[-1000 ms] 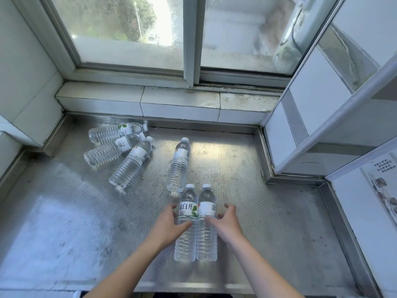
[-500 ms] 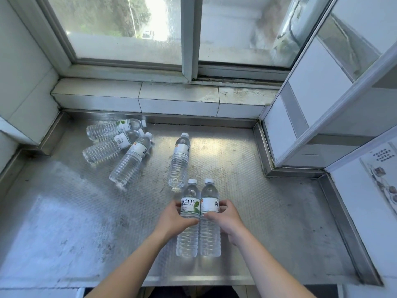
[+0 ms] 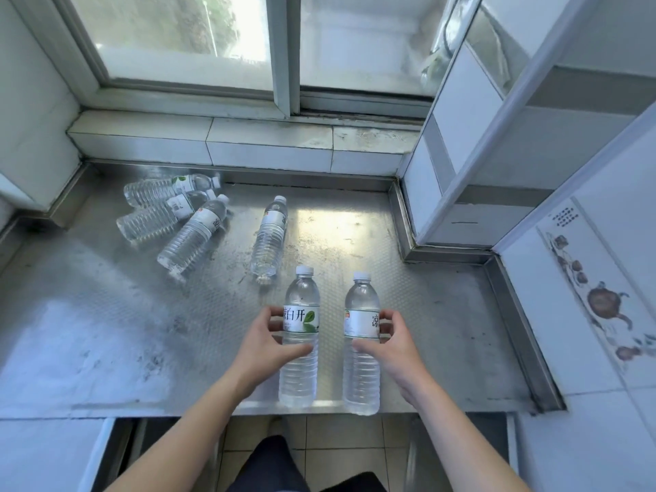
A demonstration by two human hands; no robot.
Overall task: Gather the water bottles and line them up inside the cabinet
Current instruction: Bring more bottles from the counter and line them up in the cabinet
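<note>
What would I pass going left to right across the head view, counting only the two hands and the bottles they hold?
left hand → leaf-label bottle → right-hand bottle → right hand

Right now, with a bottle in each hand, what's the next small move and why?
Probably lower both toward the opening below the counter edge: the left hand and right hand each grip a bottle, while four others lie farther back.

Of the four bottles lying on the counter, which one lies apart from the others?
The bottle nearest the held pair; the other three lie clustered at the back left.
</note>
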